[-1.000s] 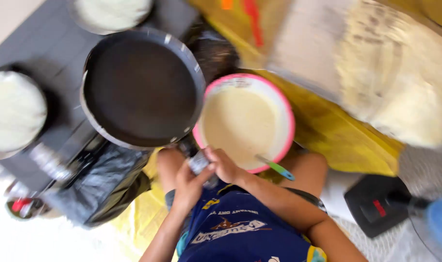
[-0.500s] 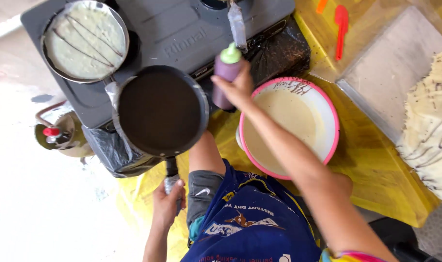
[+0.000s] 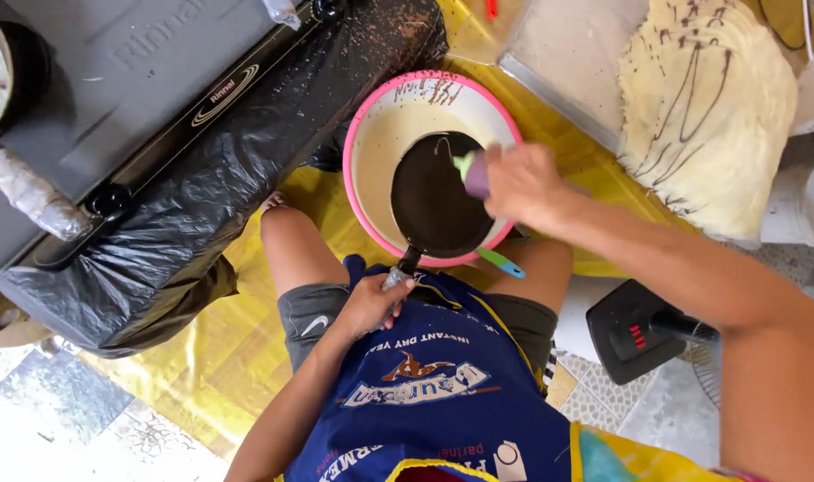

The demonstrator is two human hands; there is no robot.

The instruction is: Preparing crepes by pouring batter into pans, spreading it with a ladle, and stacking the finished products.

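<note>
At the far left a grey gas stove [image 3: 139, 71] sits on a heap of crumpled black plastic sheeting [image 3: 157, 259], well apart from both hands. The left hand [image 3: 371, 303] is closed around the metal handle of the round black frying pan [image 3: 438, 196], just above the blue apron [image 3: 442, 393]. The pan's long axis runs from that grip, near the body, up and away to the right, so its dark disc hangs over the pale batter inside the pink-rimmed round plastic basin [image 3: 380, 143] on the yellow floor sheet [image 3: 192, 366]. Over the pan's right edge the right hand [image 3: 523, 183] is wrapped shut around a purple squeeze bottle with a pale green nozzle [image 3: 472, 171], its tip pointing left over the pan's surface. Further right lies a stack of thin pale crepes streaked with brown lines [image 3: 706, 107].
</note>
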